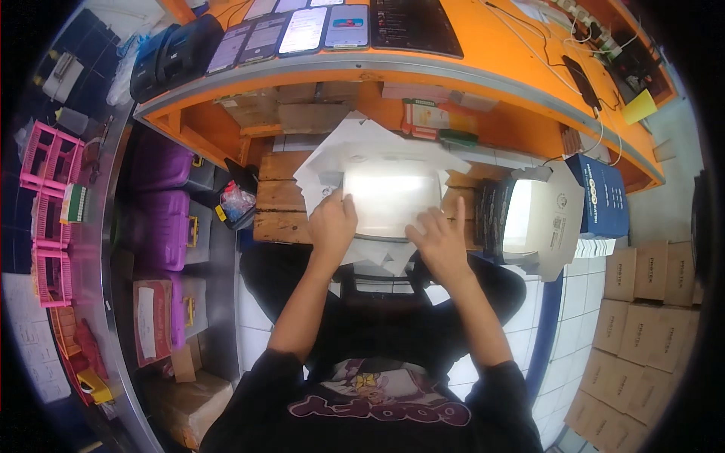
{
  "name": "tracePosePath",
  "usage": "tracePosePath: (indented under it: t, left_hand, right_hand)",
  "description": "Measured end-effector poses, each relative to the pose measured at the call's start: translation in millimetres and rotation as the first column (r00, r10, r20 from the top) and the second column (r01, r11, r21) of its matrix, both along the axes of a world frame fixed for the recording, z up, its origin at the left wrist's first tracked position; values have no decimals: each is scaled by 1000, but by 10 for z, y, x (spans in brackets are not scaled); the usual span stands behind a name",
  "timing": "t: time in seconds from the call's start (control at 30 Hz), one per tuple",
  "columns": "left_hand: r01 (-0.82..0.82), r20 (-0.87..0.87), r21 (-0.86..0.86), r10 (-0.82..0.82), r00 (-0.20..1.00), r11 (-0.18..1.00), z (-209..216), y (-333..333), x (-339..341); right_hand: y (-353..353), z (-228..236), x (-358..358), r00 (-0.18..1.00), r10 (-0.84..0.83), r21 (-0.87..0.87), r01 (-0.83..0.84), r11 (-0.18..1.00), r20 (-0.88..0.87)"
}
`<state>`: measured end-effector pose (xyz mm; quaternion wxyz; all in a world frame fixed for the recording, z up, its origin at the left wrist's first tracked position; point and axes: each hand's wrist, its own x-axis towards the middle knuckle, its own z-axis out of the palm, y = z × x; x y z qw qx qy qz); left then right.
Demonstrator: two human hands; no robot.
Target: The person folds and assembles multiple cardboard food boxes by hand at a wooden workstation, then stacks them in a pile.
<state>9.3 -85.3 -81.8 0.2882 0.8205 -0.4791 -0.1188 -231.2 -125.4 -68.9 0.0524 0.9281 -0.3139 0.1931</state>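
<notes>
A shiny white paper food box (393,198) with raised sides rests on a pile of flat white box sheets (317,170) in front of me. My left hand (333,223) is closed on the box's left side, thumb along the rim. At its near right corner, my right hand (439,238) has bent fingers pinching the edge, while one finger points away from me. The near side of the box is partly in shadow. To the right stands a row of nested folded boxes (521,215), dark outside, with a printed pale flap.
A wooden bench (279,196) carries the sheets. Beyond it is an orange shelf table (521,72) with several phones (302,32) and a tablet (417,29). Purple-lidded bins (165,226) stand left, a blue box (600,198) right, and stacked brown cartons (642,332) far right.
</notes>
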Motion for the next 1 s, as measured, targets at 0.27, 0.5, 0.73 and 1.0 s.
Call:
tracePosePath:
  t: [0.27,0.5,0.73,1.0]
  left_hand:
    - [93,-308,-49,-104,946,994,-637,137,459]
    - [23,-571,-196,-134,810,980,-663,239,415]
    - [-227,-891,-222,-102,443,948,-622,290,206]
    - [-434,-957,-216,-277,-82,875,-600,287,103]
  right_hand:
    - [-94,-293,264,324,-785,847,-272,457,528]
    - [-340,-324,453,478,-803,930,-262,257,356]
    - [-434,-202,558,487,-799,935,-175,307,353]
    - [-630,-275,411,561,-796,925,-381,-4,227]
